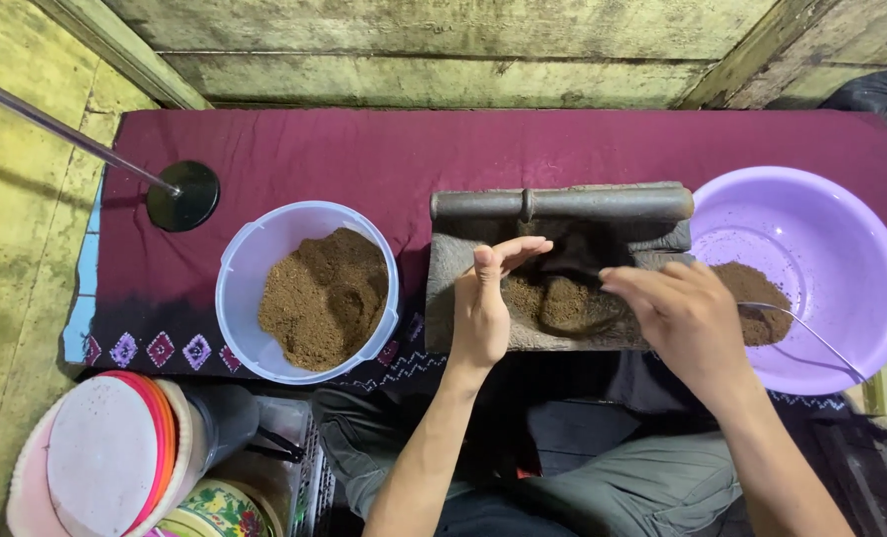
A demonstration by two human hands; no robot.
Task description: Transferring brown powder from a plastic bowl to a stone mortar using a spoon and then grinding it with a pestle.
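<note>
**Hands over the grinding stone**

Your left hand [485, 303] hovers open, fingers loosely curled, holding nothing, above the grey grinding stone [473, 298]. Your right hand [684, 316] reaches palm-down over the brown powder [561, 301] piled in the stone's hollow; whether it pinches any, you cannot tell. The stone sits on the maroon cloth [364, 149], between the white bucket [240, 268] and the purple basin [831, 229], both holding powder.

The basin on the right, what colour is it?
The basin is light purple, seen in the head view.
</note>
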